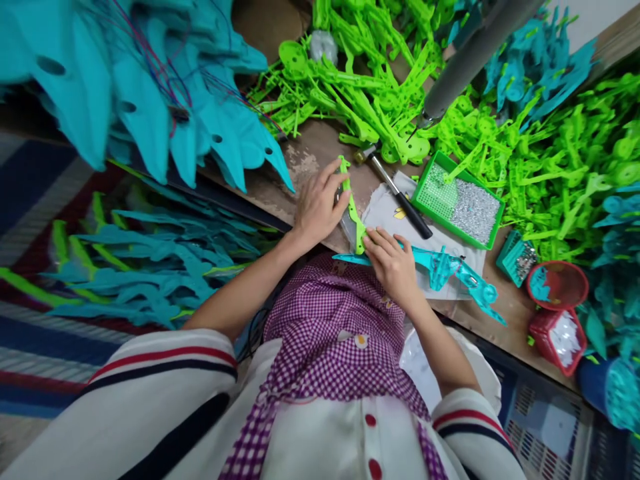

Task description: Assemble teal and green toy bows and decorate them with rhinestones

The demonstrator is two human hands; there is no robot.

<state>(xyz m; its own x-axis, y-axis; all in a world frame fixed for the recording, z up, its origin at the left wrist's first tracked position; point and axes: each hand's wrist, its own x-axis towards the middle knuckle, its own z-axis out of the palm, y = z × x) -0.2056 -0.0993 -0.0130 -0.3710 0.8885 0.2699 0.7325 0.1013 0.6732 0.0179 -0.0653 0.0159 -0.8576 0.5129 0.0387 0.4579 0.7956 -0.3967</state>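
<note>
A long bright-green plastic piece (353,212) lies near the table's front edge, pointing away from me. My left hand (320,205) grips its far half, thumb and fingers closed around it. At its near end it meets a long turquoise plastic piece (437,262), which runs sideways along the edge. My right hand (393,267) is closed over the turquoise piece, with fingertips touching the green one where the two meet. Whether they are joined is hidden by these fingers. Just beyond, a hammer (395,190) with a black grip rests partly on a white cloth (383,212).
A green tray (495,233) of small metal parts sits right of the hammer. Piles of green pieces (360,87) cover the back, under a grey pole-like tool (465,63). Turquoise pieces (85,87) with wires overhang at left. Red containers (557,283) stand at right.
</note>
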